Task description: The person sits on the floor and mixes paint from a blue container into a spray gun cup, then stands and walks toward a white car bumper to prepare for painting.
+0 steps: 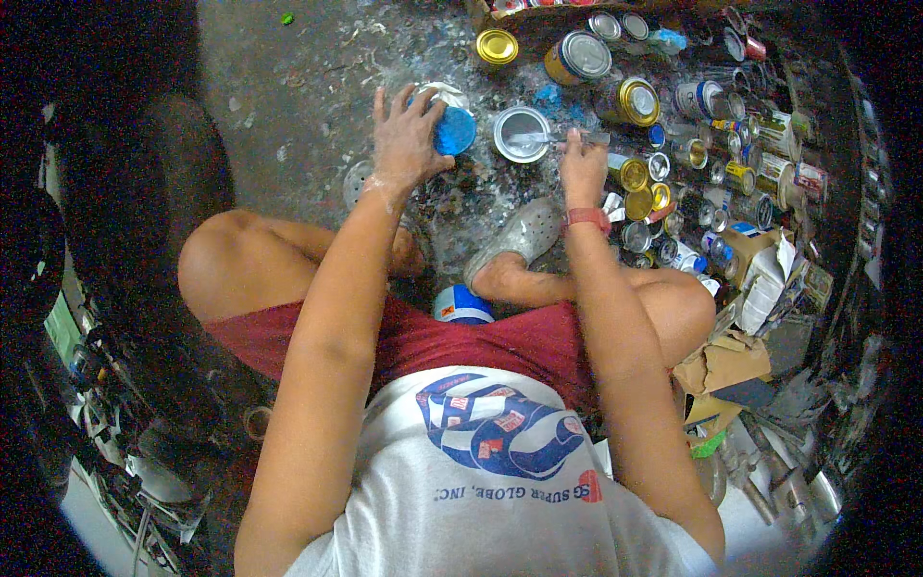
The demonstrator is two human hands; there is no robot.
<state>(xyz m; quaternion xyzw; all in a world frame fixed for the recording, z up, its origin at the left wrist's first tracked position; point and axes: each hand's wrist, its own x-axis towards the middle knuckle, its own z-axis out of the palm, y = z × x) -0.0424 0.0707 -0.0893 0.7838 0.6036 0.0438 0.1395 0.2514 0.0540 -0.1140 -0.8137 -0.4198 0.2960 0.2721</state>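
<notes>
My left hand (404,144) reaches out with its fingers spread, at the left side of a round container with a bright blue top (455,130). The thumb and index finger lie on either side of it; whether they press on it is hard to see. My right hand (583,171) is closed on a spatula (532,141), whose pale, flat blade extends leftward over an open can (522,112). Grey, wet-looking material shows inside this can, which stands on the floor to the right of the blue top. A whitish round thing (448,93) is partly hidden behind my left fingers.
Many paint cans crowd the right side, among them a gold-lidded can (636,101) and a larger can (580,58). A yellow-gold tin (497,46) stands farther off. A blue-and-white container (462,305) is between my legs. Torn cardboard (726,363) lies at lower right.
</notes>
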